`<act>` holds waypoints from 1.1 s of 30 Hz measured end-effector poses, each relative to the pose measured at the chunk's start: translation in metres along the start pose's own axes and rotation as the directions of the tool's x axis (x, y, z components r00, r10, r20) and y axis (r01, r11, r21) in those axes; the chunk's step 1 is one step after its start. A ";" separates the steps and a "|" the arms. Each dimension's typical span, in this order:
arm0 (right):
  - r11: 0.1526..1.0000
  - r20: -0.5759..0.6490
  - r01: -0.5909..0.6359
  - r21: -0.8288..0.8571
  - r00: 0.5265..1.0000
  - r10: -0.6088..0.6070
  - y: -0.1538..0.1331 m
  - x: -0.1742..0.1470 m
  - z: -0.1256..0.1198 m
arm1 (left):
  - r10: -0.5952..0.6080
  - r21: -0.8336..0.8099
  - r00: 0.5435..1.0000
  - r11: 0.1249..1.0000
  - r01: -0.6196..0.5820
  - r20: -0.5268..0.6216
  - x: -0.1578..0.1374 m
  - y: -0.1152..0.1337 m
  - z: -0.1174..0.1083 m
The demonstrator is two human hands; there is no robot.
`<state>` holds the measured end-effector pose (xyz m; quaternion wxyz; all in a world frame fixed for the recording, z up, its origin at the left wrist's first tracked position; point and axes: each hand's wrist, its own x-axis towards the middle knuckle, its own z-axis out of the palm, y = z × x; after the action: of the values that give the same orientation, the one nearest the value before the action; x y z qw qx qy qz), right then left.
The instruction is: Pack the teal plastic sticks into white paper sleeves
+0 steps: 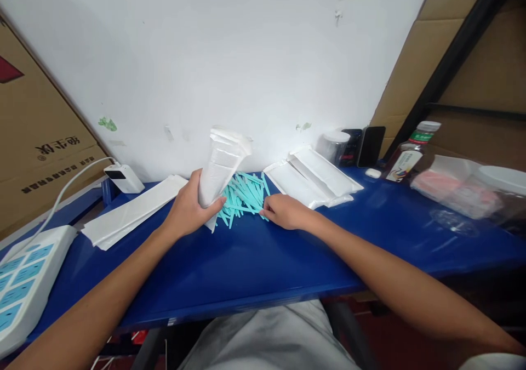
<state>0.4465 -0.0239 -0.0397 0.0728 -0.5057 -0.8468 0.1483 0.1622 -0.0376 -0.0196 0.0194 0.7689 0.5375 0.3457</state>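
Note:
My left hand point(191, 205) is wrapped around a white plastic mailer pouch point(224, 164), held upright and tilted a little to the right. Below and behind the pouch lies a loose pile of thin teal sticks point(244, 192) on the blue table point(246, 266). At the pile's right edge my right hand point(284, 211) is closed in a pinch, with the end of a teal stick point(262, 214) at its fingertips. Its curled fingers partly hide what they grip. The inside of the pouch cannot be seen.
White pouches point(316, 175) lie right of the pile, and flat white sleeves point(135, 211) lie left. A power strip point(33, 282) and a white charger point(124, 178) stand far left. Rightward are a lidded jar point(333, 146), a phone point(371, 146), a bottle point(413, 151) and a pink packet point(456, 189).

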 end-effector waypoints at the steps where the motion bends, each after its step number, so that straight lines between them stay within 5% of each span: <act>1: 1.000 0.017 0.004 -0.001 1.000 -0.004 0.003 -0.002 -0.004 | 0.005 0.005 1.000 1.000 -0.005 0.030 0.000 0.000 0.000; 9: 0.971 0.154 0.119 0.209 0.976 -0.152 0.040 -0.014 -0.045 | -0.012 0.091 0.996 0.996 0.004 0.086 0.005 -0.005 -0.006; 16: 0.870 0.232 0.100 0.484 0.943 -0.238 0.072 -0.030 -0.093 | -0.019 0.118 0.988 0.993 0.001 0.153 0.007 -0.010 -0.010; 21: 0.850 0.082 0.114 0.515 0.980 -0.181 0.096 -0.045 -0.120 | -0.008 0.069 0.971 0.998 -0.009 0.237 0.007 -0.013 -0.009; 27: 0.813 -0.133 0.140 0.565 0.988 -0.078 0.117 -0.046 -0.119 | 0.053 0.060 0.950 0.995 -0.075 0.308 0.008 -0.016 -0.005; 33: 0.622 -0.373 0.270 0.735 0.927 0.039 0.126 -0.037 -0.111 | 0.140 0.021 0.908 0.987 -0.162 0.394 0.006 -0.011 -0.006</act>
<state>0.5999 0.0199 0.0253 0.4432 -0.3861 -0.7036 0.3994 0.1510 -0.0299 -0.0160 0.0792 0.8619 0.4707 0.1711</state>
